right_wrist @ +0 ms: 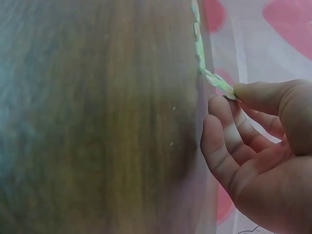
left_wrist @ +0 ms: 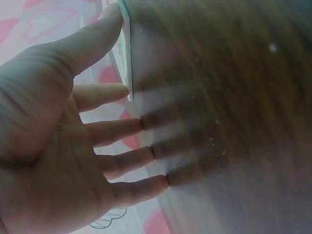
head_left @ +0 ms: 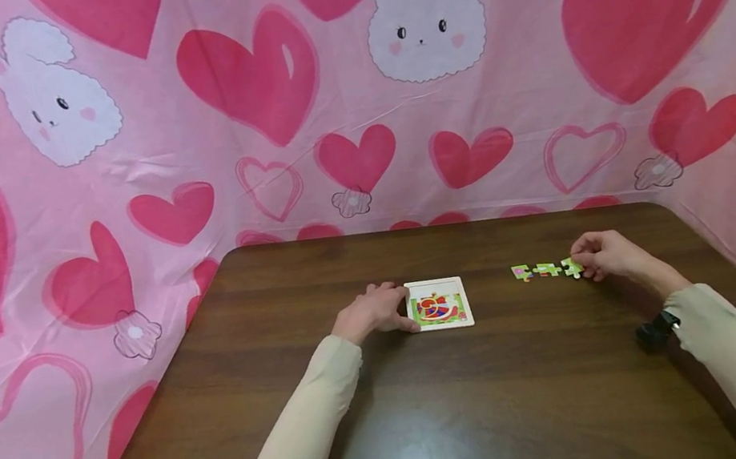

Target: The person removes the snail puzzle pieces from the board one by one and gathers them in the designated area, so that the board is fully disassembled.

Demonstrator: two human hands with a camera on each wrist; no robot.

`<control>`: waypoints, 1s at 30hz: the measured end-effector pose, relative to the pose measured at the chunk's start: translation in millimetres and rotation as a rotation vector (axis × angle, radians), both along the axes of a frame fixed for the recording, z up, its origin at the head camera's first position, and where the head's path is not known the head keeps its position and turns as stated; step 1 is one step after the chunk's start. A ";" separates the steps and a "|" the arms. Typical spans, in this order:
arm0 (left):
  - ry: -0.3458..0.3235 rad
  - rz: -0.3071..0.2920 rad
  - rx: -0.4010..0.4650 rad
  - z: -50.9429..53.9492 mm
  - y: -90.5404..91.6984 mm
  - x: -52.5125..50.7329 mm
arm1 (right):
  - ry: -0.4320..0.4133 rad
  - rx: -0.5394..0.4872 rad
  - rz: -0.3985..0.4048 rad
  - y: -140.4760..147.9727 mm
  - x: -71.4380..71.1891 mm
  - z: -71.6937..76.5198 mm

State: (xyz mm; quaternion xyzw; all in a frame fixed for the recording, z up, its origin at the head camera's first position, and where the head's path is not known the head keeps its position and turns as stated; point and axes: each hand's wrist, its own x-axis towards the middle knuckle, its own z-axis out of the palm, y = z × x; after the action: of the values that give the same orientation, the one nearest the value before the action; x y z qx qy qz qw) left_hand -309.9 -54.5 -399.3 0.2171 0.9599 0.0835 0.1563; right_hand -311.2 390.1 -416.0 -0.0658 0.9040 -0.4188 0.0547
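Note:
In the head view, my left hand (head_left: 373,312) is at the left edge of a square puzzle tray (head_left: 468,310) with a white border. The left wrist view shows its thumb and index fingertip touching the tray edge (left_wrist: 127,58), with the other fingers fairly straight and their tips on the table. Colourful pieces fill the tray's lower part; its upper strip is pale. To the right, my right hand (head_left: 609,254) pinches a green puzzle piece (head_left: 571,268) between thumb and fingers. In the right wrist view this puzzle piece (right_wrist: 222,85) is tilted, its near end raised off the table.
Left of the pinched piece, a green-and-white puzzle piece (head_left: 547,270) and a pink-and-green puzzle piece (head_left: 521,273) lie in a row on the brown wooden table (head_left: 471,407). A pink cloth (head_left: 348,111) with hearts and rabbits hangs behind the table and at its sides.

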 end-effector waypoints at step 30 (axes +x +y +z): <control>0.020 -0.006 -0.005 0.6 -1.2 1.4 | 0.048 0.056 -0.048 -8.5 3.0 7.1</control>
State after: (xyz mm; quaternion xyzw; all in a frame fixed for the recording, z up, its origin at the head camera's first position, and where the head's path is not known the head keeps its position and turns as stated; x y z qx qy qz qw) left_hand -308.5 -55.7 -398.8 0.2202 0.9611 0.0782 0.1474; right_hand -308.2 381.6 -409.0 -0.0525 0.9178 -0.3928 0.0250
